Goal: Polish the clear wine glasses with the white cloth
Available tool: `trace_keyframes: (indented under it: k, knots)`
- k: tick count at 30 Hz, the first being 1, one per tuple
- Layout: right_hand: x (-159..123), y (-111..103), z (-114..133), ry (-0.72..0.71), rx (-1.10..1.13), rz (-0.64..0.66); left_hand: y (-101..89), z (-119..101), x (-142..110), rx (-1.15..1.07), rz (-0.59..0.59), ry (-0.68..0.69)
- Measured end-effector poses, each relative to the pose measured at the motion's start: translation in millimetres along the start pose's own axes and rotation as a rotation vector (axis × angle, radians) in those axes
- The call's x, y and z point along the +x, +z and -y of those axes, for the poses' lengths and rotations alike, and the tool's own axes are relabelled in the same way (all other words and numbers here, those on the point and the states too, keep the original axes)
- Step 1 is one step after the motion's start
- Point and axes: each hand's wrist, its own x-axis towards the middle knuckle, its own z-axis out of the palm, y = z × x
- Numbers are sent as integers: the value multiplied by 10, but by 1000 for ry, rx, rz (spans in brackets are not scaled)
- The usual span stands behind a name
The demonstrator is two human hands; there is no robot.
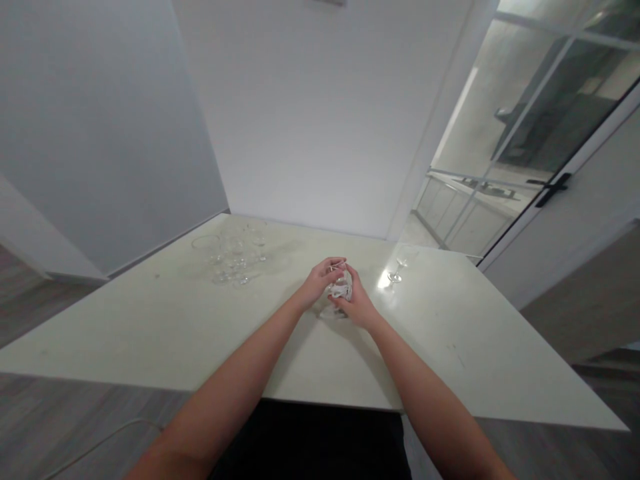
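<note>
In front of me, near the middle of the table, a clear stemmed glass stands with its round foot (333, 313) at or just above the tabletop. My left hand (320, 279) is closed around the upper part of the glass, fingers over the rim. A crumpled white cloth (341, 289) lies against the bowl. My right hand (358, 301) grips that cloth and presses it to the glass from the right side. Fingers and cloth hide most of the bowl.
A cluster of several clear stemmed glasses (237, 257) stands at the back left of the pale table (150, 333). One more stemmed glass (395, 276) stands to the right of my hands. A white wall (320, 133) borders the far edge; a glazed door (505, 153) is at right.
</note>
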Motion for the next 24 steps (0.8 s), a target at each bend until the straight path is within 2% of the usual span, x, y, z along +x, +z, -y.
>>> trace_keyframes:
  k: [2,4,6,9,11,13,16,18,19,21,24]
  knots:
    - [15,-1,-36,-12,-187,-72,1,16,10,123,-98,7]
    - [16,-2,-47,-6,-182,-75,-2,18,9,132,-136,0]
    - [0,7,-24,26,1,7,-7,4,-3,42,-88,-17]
    - [-38,31,37,119,326,214,-9,-27,-31,-140,24,-43]
    - [-52,41,58,141,392,268,-1,-37,-42,-196,60,-44]
    - [-47,37,45,95,279,180,13,-34,-42,-146,55,-26]
    - [-17,15,-15,-4,-104,-31,32,-11,-25,-8,-20,-9]
    - [0,4,-44,-26,-259,-91,34,7,-11,11,-58,-23]
    - [5,2,-47,-22,-251,-88,30,15,-5,-5,-66,-32]
    - [4,9,-35,8,-81,-36,17,20,-1,-55,-65,-58]
    - [-16,25,-5,112,252,143,-3,-1,-15,-156,-17,-90]
